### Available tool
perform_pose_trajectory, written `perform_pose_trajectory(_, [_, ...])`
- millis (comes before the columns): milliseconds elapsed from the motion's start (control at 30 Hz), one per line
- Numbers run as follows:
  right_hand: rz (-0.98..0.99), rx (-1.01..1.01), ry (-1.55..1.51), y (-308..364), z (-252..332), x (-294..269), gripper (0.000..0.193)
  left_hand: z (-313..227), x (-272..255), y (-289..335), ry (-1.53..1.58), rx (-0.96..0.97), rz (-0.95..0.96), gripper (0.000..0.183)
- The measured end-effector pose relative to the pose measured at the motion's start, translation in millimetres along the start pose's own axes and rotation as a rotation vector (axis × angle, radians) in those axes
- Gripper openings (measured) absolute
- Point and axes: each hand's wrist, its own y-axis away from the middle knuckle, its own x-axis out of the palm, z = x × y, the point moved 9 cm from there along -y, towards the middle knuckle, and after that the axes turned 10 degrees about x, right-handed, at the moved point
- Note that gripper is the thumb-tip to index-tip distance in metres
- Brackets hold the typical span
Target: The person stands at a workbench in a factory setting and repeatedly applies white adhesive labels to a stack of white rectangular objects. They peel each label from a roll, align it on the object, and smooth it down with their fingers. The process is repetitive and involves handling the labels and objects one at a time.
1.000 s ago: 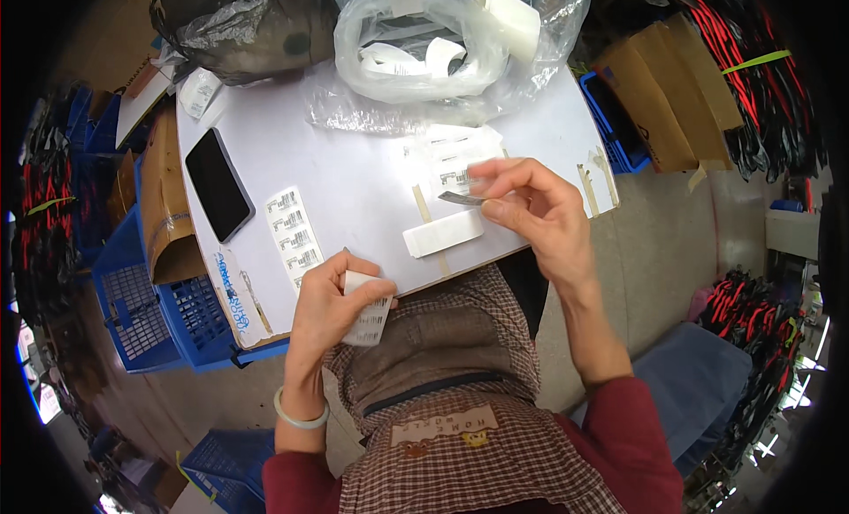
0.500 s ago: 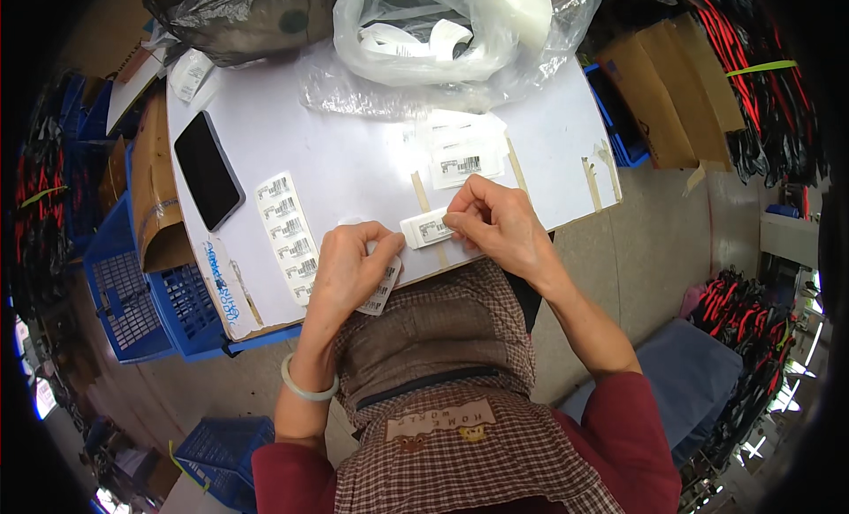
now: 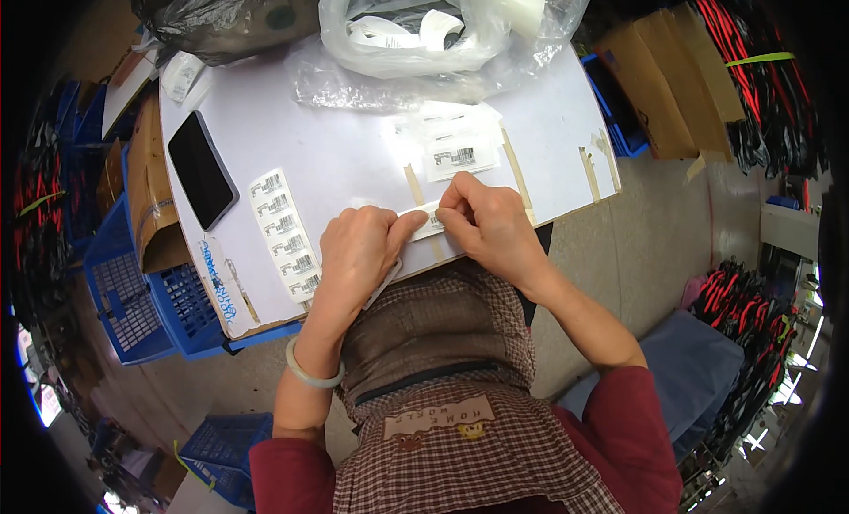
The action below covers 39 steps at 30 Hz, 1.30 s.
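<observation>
Both hands meet close together near the table's front edge, thumbs almost touching across a flat, narrow white paper stack (image 3: 424,227). On my feed the right hand (image 3: 492,227) is pinched narrow, thumb and forefinger on a small white printed label (image 3: 433,219) lying on that stack. The left hand (image 3: 361,251) lays its thumb on the stack's left end, its other fingers curled in; a thin white sheet (image 3: 386,284) pokes out beneath its palm, mostly hidden, so I can't tell how firmly it is gripped.

Just left of the left hand lies a long white sheet of barcode labels (image 3: 286,236), and farther out a black, flat rectangular phone (image 3: 202,171). Just beyond the right hand, white rectangular cards (image 3: 462,158) overlap, the nearest bearing a barcode. Well beyond both hands sit a crumpled clear plastic bag (image 3: 354,83) and a dark translucent plastic bag (image 3: 225,26), all on the white-topped table (image 3: 553,129).
</observation>
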Motion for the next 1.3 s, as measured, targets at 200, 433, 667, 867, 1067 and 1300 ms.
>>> perform_pose_trajectory(200, [-0.048,0.062,-0.258,-5,-3,-24,0.01,-11,-34,-3,0.138,0.046,-0.191,0.044])
perform_pose_trajectory(433, [-0.287,-0.013,0.29,-50,-17,-32,0.021,-33,-28,-74,-0.275,0.124,-0.004,0.04])
perform_pose_trajectory(667, [-0.188,0.03,0.168,-36,0,-51,0.032,-16,-29,-67,0.119,0.066,0.083,0.035])
perform_pose_trajectory(867, [-0.1,-0.295,-0.345,3,44,-29,0.017,-32,-44,-10,0.964,0.131,0.032,0.037])
perform_pose_trajectory(1067, [-0.176,-0.39,-0.324,22,57,-28,0.014,-28,-42,32,0.888,0.184,-0.127,0.011])
perform_pose_trajectory(1300, [-0.258,-0.231,-0.443,20,23,-53,0.009,10,-19,53,0.526,-0.051,-0.083,0.011])
